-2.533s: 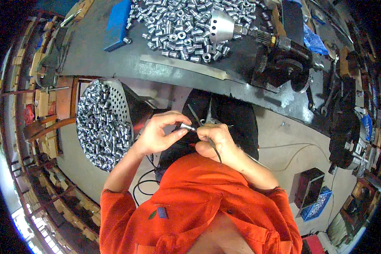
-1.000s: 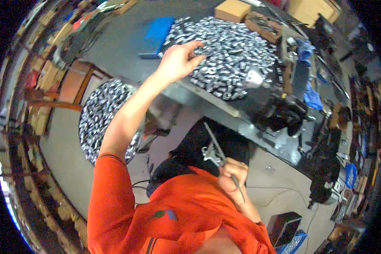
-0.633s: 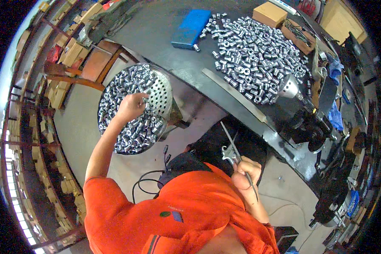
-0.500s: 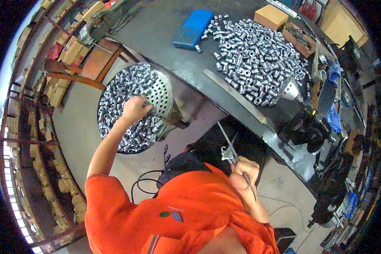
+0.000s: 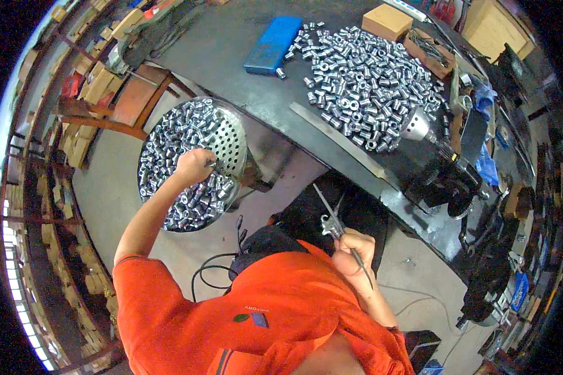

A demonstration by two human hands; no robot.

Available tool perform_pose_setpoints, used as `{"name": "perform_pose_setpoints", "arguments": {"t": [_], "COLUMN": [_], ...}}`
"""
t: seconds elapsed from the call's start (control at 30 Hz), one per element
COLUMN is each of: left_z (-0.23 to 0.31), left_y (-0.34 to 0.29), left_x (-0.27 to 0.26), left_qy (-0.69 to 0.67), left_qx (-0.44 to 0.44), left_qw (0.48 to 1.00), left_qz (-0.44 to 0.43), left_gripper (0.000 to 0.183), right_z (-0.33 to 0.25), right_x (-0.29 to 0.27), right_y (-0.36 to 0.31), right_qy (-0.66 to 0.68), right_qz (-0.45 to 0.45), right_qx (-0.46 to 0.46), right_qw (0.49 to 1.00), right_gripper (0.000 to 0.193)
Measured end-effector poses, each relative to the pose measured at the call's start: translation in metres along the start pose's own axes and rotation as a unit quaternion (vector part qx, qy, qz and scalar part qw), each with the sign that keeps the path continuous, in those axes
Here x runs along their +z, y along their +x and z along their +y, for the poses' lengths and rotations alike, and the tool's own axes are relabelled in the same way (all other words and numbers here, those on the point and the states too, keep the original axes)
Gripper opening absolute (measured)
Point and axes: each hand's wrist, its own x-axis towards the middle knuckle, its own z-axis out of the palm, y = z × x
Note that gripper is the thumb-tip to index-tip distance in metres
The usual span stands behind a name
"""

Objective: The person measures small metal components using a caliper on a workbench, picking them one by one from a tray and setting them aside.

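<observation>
My left hand (image 5: 195, 166) is over a round perforated metal basin (image 5: 236, 125) at the left, its fingers closed on a small metal sleeve at the fingertips. Many shiny metal sleeves (image 5: 181, 128) of the same kind fill most of the basin. In front of my body, my right hand (image 5: 355, 255) is wrapped round a thin tapered file (image 5: 324, 199), whose narrow end sticks out below the fist. A silver metal piece with a hooked part (image 5: 329, 225) shows beside the file at that hand; what it is, I cannot tell.
On the dark workbench (image 5: 231, 94) lies a large heap of metal sleeves (image 5: 369, 87). Around it are a blue box (image 5: 273, 47), a flat metal bar (image 5: 338, 140), a cardboard box (image 5: 386, 22) and a perforated metal cone (image 5: 417, 124). A wooden chair (image 5: 134, 100) stands beyond the basin.
The whole view has shifted slightly. My left hand stays low over the sleeves in the basin, and my right hand keeps its hold on the file.
</observation>
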Motion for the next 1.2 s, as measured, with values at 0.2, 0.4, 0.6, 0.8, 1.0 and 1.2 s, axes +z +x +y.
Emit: {"name": "perform_pose_setpoints", "arguments": {"t": [0.2,0.4,0.6,0.8,1.0,1.2], "left_z": [0.071,0.168,0.192,0.206,0.211,0.220], "left_y": [-0.001,-0.010,-0.002,0.003,-0.007,-0.009], "left_x": [-0.062,-0.091,-0.079,-0.084,-0.076,-0.068], "left_qy": [-0.405,-0.574,-0.494,-0.433,-0.533,-0.587], "left_qx": [0.065,0.137,0.194,0.334,0.128,0.111], "left_qw": [0.910,0.790,0.832,0.830,0.790,0.756], "left_qz": [0.061,-0.167,-0.163,-0.109,-0.275,-0.268], "left_gripper": [0.023,0.020,0.024,0.027,0.022,0.020], "right_z": [0.005,0.001,-0.006,-0.004,0.000,-0.001], "right_x": [0.000,0.001,-0.006,0.001,0.010,0.006], "right_y": [-0.003,0.016,0.031,0.038,0.032,0.032], "right_qy": [-0.001,-0.041,-0.031,-0.105,-0.152,-0.152], "right_qz": [-0.015,-0.056,-0.062,-0.107,-0.028,-0.057], "right_qx": [0.020,-0.041,0.016,0.042,-0.004,0.037], "right_qw": [1.000,0.997,0.997,0.988,0.988,0.986], "right_gripper": [0.025,0.024,0.025,0.018,0.018,0.015]}}
